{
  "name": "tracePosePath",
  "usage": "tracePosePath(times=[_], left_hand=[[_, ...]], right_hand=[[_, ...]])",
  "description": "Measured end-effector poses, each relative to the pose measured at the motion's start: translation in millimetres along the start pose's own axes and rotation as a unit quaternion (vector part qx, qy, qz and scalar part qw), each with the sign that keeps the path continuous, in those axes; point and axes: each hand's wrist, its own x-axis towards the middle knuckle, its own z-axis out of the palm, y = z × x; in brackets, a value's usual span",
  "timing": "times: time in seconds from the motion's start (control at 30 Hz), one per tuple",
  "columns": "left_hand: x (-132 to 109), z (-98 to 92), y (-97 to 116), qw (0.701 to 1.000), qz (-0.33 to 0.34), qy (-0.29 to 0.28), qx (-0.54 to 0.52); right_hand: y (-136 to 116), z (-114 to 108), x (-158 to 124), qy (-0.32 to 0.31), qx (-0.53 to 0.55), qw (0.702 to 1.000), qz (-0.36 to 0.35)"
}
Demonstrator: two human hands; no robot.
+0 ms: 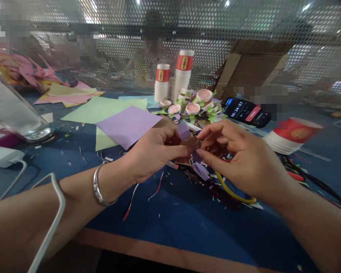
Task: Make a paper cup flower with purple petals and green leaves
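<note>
Brown-and-purple paper piece (191,143) pinched between fingertips, left hand (153,151) closed on it from 9 o'clock, right hand (241,161) from 3 o'clock.

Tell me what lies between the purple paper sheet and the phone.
Head view: paper-cup flowers with green leaves sit between the purple paper sheet and the phone.

A craft workshop: coloured paper sheets (125,123), paper cups (183,72), scraps on a blue table (173,212).

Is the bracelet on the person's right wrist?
No. The silver bracelet sits on the left wrist, behind the left hand pinching the paper piece; the right hand, also pinching it, has a bare wrist.
</note>
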Motion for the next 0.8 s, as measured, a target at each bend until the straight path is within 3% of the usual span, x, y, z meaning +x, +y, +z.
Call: tracePosePath(times=[0.8], left_hand=[[0.1, -4.6, -6.1, 0.993, 0.059, -0.023, 0.104]], right_hand=[[-4.2, 0.4, 2.4, 0.005, 0.076, 0.997, 0.015]])
